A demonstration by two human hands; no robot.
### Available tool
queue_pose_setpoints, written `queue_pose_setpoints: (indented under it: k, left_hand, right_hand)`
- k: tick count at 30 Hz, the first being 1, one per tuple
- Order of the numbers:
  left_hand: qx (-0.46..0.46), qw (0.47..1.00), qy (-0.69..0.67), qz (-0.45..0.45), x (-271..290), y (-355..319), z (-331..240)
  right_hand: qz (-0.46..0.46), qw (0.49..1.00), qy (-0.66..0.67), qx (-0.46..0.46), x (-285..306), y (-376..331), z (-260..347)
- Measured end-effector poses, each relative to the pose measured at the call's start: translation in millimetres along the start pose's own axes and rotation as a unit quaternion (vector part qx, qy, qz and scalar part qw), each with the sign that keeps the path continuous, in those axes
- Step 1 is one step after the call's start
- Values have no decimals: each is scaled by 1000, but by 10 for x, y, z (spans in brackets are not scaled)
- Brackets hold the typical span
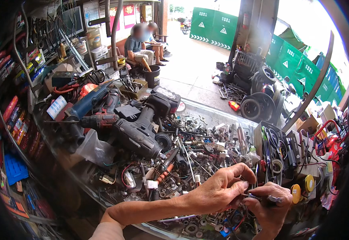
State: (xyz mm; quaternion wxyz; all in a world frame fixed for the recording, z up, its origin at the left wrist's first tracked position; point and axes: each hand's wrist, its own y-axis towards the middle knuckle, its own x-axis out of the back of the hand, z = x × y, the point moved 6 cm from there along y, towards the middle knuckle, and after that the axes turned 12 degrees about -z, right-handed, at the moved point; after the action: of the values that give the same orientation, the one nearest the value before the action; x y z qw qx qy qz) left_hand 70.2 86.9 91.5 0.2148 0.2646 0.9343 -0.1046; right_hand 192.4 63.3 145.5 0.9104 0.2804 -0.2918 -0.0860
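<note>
My left hand [222, 188] reaches in from the lower left over the littered bench. Its thumb and fingers are pinched together at the near end of a thin dark piece, whose kind I cannot make out. Close beside it on the right, my right hand [273, 204] is closed around a small silvery metal fitting [253, 196]. Part of that fitting shows between the two hands, and a shiny metal end [274, 199] sticks out by the right fingers. Beneath both hands lie loose nuts, washers and screws [191, 228].
A black cordless drill [136, 134] and a blue angle grinder [90, 100] lie left of centre. A dark tray of tools [268, 150] stands to the right, near yellow round lids [309, 183]. Two people [136, 46] sit beyond the bench. Tyres [250, 109] stand on the floor.
</note>
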Motion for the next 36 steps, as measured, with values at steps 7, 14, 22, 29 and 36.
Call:
queue_pose_setpoints:
  k: [7,14,22,29,36]
  left_hand:
    - [-127,991,24,-14,-24,50,17]
    - [21,999,-28,-36,37,49,90]
    - [-50,998,-18,-29,15,72,74]
    - [49,998,-30,-38,49,72,106]
    - [-17,998,-36,-41,41,78,115]
  right_hand:
    - [-58,998,-9,-2,53,4,-41]
    - [-33,999,13,14,-4,21,-39]
    - [-42,999,-5,32,42,35,-34]
    - [-37,998,-13,45,27,49,5]
    - [-48,998,-22,32,34,36,-44]
